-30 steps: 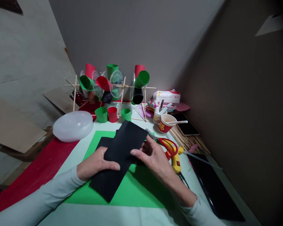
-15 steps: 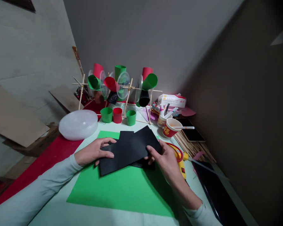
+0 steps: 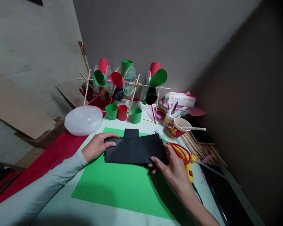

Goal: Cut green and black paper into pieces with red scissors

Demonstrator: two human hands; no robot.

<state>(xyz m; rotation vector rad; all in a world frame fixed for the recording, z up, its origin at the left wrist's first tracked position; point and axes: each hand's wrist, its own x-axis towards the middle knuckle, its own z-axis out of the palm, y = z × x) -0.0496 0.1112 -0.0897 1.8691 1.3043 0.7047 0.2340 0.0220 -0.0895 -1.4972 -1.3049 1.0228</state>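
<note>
Between my two hands lies a black paper strip [image 3: 134, 150], level over other black pieces whose edges peek out. My left hand [image 3: 100, 145] pinches its left end, thumb on top. At the right end my right hand [image 3: 171, 163] grips the strip, thumb above and fingers curled beneath. Behind it a smaller black piece [image 3: 131, 133] sticks out at the back. Under everything spreads a green paper sheet [image 3: 122, 188]. Close to my right hand are red-handled scissors [image 3: 182, 150] and a yellow glue gun [image 3: 190, 171].
At the back stands a stick frame [image 3: 135, 86] bearing clear discs and coloured paper cups. Loose green [image 3: 111, 112] and red cups [image 3: 122, 113] sit before it. A white plastic lid or bowl [image 3: 83, 121] is left; a red paper cup [image 3: 178, 128] and wooden sticks [image 3: 198, 142] are right.
The black strip has turned from a slant to nearly level and come down onto the other black pieces. My right hand is lower, and the view has shifted slightly left.
</note>
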